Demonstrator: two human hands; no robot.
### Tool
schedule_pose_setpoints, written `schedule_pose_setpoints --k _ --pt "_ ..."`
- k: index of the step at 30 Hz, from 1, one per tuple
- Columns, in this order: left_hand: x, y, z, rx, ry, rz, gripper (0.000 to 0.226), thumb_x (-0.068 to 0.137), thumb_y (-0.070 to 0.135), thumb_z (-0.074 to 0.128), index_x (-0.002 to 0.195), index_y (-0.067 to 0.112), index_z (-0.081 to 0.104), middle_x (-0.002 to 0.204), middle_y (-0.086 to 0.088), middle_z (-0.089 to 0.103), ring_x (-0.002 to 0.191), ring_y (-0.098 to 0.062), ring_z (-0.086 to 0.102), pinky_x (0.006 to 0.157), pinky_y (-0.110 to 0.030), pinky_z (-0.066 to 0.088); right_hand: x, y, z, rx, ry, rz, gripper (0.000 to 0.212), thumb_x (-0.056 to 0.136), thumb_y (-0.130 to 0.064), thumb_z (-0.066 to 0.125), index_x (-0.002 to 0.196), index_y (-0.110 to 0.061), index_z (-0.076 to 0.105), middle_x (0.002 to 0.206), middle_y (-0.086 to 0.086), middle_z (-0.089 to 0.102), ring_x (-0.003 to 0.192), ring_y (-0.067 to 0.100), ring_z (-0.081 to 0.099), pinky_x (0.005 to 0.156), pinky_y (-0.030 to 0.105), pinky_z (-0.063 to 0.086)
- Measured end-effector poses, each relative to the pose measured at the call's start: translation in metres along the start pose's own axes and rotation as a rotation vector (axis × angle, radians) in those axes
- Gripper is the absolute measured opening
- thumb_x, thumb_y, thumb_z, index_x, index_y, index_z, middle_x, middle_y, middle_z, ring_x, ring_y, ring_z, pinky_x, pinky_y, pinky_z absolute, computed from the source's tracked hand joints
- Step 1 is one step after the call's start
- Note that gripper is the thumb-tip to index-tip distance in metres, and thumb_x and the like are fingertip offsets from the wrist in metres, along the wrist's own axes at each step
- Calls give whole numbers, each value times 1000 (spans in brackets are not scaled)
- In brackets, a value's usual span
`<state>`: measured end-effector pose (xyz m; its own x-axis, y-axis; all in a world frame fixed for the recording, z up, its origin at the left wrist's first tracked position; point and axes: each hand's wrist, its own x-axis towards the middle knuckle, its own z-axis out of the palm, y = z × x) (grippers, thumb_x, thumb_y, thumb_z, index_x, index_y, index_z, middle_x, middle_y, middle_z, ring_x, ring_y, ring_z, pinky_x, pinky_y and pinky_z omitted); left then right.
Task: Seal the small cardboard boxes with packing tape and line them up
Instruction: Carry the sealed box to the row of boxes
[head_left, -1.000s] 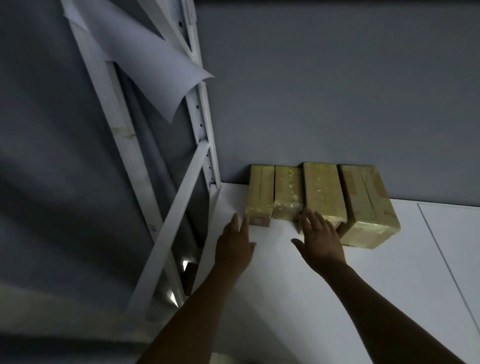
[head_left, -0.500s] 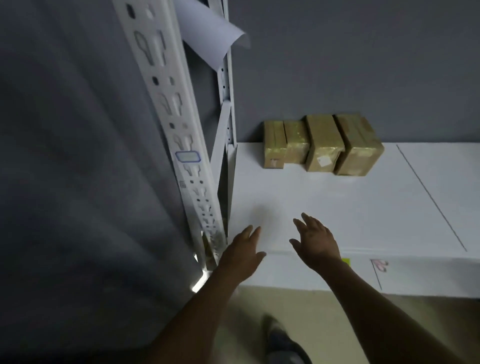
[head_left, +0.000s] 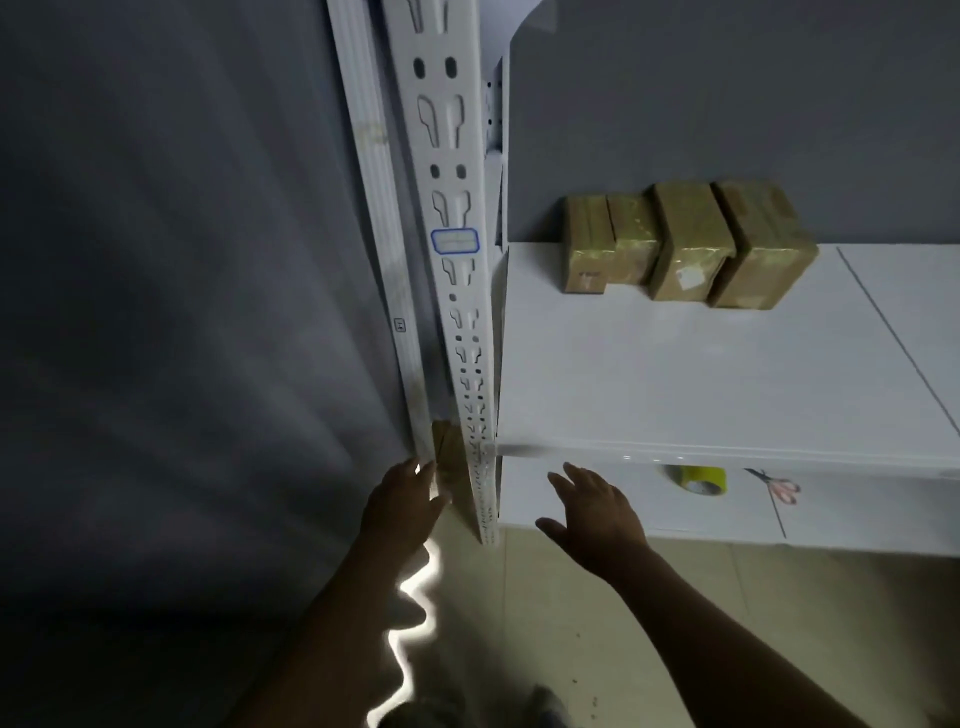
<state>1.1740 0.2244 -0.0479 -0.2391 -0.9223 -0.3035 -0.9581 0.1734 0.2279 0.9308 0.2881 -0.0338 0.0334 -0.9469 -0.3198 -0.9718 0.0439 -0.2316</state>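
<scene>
Several small cardboard boxes (head_left: 685, 241), wrapped in glossy tape, stand side by side at the back left of the upper white shelf (head_left: 675, 379), against the grey wall. My left hand (head_left: 405, 506) is held out flat with fingers straight, left of the rack post. My right hand (head_left: 597, 514) is spread open below the shelf's front edge, holding nothing. On the lower shelf lie a yellow tape roll (head_left: 698, 480) and pink-handled scissors (head_left: 779, 488), both right of my right hand.
A white perforated rack post (head_left: 457, 270) rises between my hands and the shelf's left edge. A grey curtain (head_left: 182, 312) hangs at the left. Beige floor (head_left: 675, 623) lies below, with a shoe (head_left: 545, 706) at the bottom.
Both hands have pulled back from the boxes, off the upper shelf, down to its front edge. The view has dropped, bringing the lower shelf, tape roll and scissors into sight.
</scene>
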Motion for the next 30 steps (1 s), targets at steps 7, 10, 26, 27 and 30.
schedule_pose_setpoints --k 7,10,26,27,30 --pt "34 -47 -7 44 -56 89 61 95 42 48 147 18 30 156 -5 23 142 -22 22 113 -35 26 17 -56 25 79 -41 65 68 89 -54 49 146 -24 27 152 1 30 138 20 29 110 36 30" --pt "56 -72 -13 90 -98 180 61 96 42 46 149 20 26 157 -3 18 143 -21 19 113 -36 24 30 -92 45 124 -61 113 69 88 -56 49 145 -25 27 150 -1 33 136 20 33 109 36 33" --pt "170 -161 25 370 -159 381 61 99 45 35 151 19 15 160 -3 7 145 -23 15 118 -38 17 145 -170 114 279 -138 119 68 93 -46 48 149 -24 17 156 1 18 140 23 23 111 37 30" --pt "178 -161 37 379 -176 406 61 100 43 36 152 19 14 160 -2 4 145 -23 13 117 -38 16 154 -167 126 281 -144 131 68 93 -45 48 149 -24 16 157 1 17 140 23 23 111 38 31" --pt "208 -164 77 404 -183 518 61 100 39 39 152 22 11 160 -1 -6 146 -22 7 116 -34 15 186 -155 166 295 -143 181 69 94 -43 49 150 -23 15 157 2 14 141 23 21 110 37 30"
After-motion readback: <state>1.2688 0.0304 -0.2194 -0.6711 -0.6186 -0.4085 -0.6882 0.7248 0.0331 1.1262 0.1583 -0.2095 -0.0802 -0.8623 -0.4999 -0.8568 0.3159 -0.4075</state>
